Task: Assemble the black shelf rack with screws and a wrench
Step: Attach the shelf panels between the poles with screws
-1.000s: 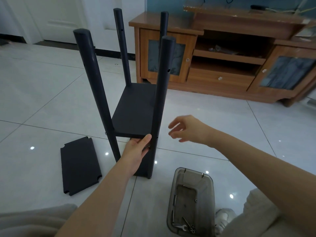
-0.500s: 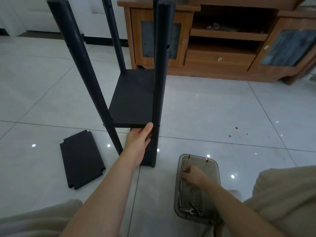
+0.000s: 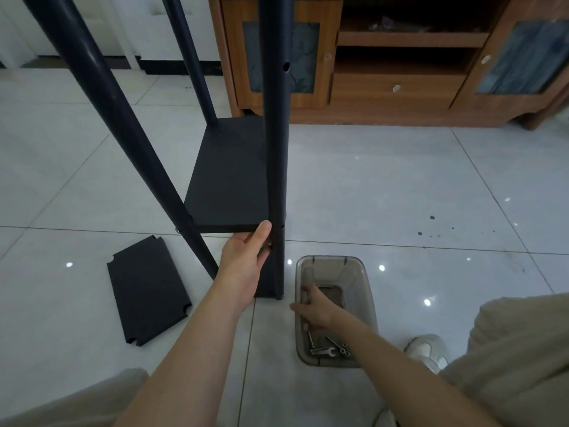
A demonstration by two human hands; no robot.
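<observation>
Glossy floor tiles (image 3: 400,195) carry the black shelf rack (image 3: 229,177) upright just ahead; the left hand (image 3: 243,266) grips its fitted shelf's near edge, thumb against the front post (image 3: 276,134). Beside that post the right hand (image 3: 317,306) reaches into the clear bin (image 3: 332,259) near a wrench (image 3: 323,351), its fingers too hidden to tell if they hold anything. A loose black panel (image 3: 147,291) lies left, a wooden cabinet (image 3: 394,87) behind, open tile to the right.
</observation>
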